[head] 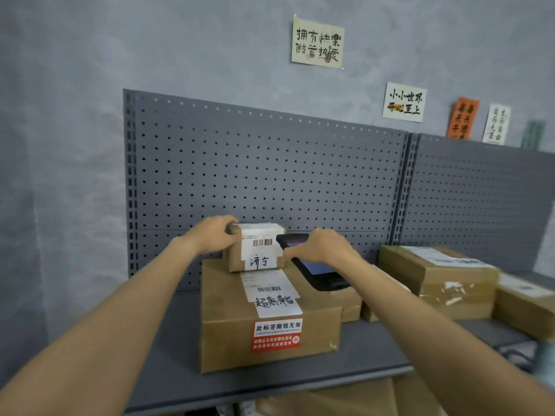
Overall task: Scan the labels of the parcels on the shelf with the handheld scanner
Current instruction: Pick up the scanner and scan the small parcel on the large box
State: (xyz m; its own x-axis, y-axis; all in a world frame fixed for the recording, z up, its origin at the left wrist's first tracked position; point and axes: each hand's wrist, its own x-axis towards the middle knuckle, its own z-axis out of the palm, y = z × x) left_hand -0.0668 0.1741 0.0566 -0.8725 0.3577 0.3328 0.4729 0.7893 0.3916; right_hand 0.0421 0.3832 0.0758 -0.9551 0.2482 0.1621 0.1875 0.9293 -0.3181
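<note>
Left hand [214, 235] grips small box [255, 247] atop big box [270, 319] | right hand [322, 249] clutches scanner [315, 271] beside label [260, 246]

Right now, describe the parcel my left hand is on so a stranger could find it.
Against the grey pegboard, a large brown box sits at the shelf's left end. On top sits the small parcel, the left hand on its side. Alone among the boxes, it is stacked on another, its label handwritten below the barcode.

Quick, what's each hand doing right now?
Left hand: closed around the small box stacked on the big box.
Right hand: holding the black scanner beside the small box's label.
</note>
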